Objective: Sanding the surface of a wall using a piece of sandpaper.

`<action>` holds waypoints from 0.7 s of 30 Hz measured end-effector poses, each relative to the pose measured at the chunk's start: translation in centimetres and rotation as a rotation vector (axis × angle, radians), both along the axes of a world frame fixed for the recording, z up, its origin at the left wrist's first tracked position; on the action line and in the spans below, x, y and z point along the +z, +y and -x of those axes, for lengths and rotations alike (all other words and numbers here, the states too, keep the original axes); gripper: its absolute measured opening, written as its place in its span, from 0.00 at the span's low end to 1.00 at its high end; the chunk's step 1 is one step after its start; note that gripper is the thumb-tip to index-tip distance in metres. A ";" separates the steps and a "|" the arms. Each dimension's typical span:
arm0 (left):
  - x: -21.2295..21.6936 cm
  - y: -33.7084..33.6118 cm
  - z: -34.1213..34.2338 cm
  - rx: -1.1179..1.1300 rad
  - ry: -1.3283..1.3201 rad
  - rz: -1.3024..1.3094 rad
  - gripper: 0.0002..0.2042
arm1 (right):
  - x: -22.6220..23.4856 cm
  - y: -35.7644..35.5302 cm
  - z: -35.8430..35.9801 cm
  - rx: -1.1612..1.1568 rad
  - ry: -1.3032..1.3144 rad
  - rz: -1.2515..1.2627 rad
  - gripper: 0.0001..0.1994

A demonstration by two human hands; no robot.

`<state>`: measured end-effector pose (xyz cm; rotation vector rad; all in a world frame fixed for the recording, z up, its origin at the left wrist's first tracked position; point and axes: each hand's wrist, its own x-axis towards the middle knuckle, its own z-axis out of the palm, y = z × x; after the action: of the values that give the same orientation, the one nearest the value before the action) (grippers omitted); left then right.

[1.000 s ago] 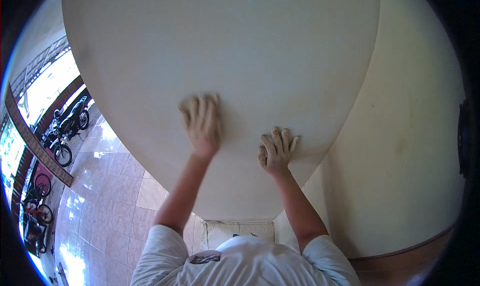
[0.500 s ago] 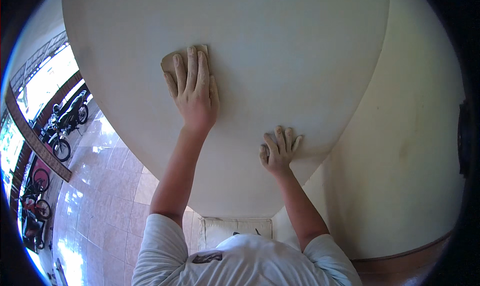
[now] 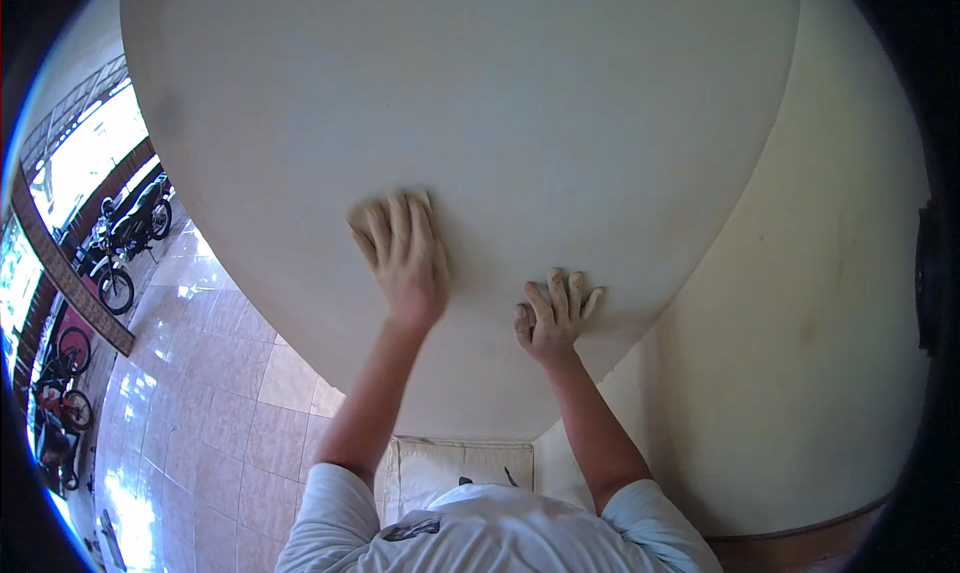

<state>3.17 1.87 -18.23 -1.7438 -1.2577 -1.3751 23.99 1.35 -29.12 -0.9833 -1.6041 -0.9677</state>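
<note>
My left hand point(image 3: 400, 253) presses flat on a broad cream wall surface point(image 3: 480, 103), with a small tan sanding pad point(image 3: 362, 213) showing under its fingers. My right hand point(image 3: 553, 315) rests lower and to the right on the same surface, fingers spread, holding nothing. Both forearms rise from the lower edge, above my white shirt point(image 3: 500, 528).
A second cream wall point(image 3: 800, 353) meets the first on the right. Pink floor tiles point(image 3: 200, 393) lie at lower left. Motorbikes point(image 3: 125, 238) and bicycles point(image 3: 60, 373) stand at the far left. A white sack point(image 3: 440, 463) sits at the wall's foot.
My left hand slid up the wall with the pad, then came back down to about its earlier height. My right hand has stayed in place.
</note>
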 end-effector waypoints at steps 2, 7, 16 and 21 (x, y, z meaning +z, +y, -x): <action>2.9 0.1 1.1 0.020 0.002 -0.048 0.26 | -0.1 0.0 0.4 0.013 0.001 0.006 0.17; -5.9 0.6 0.6 0.031 0.037 -0.004 0.22 | -0.2 -0.1 0.1 -0.023 -0.008 0.021 0.18; -9.5 0.6 1.7 0.026 -0.022 0.022 0.23 | 0.4 0.3 0.7 -0.086 -0.009 0.004 0.20; -0.9 1.8 5.2 -0.074 0.010 -0.144 0.27 | -0.4 -0.3 0.5 -0.083 0.036 0.074 0.20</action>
<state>-2.02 3.67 -19.13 -1.7107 -1.0706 -1.4592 23.46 1.03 -29.52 -1.1200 -1.5888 -0.9468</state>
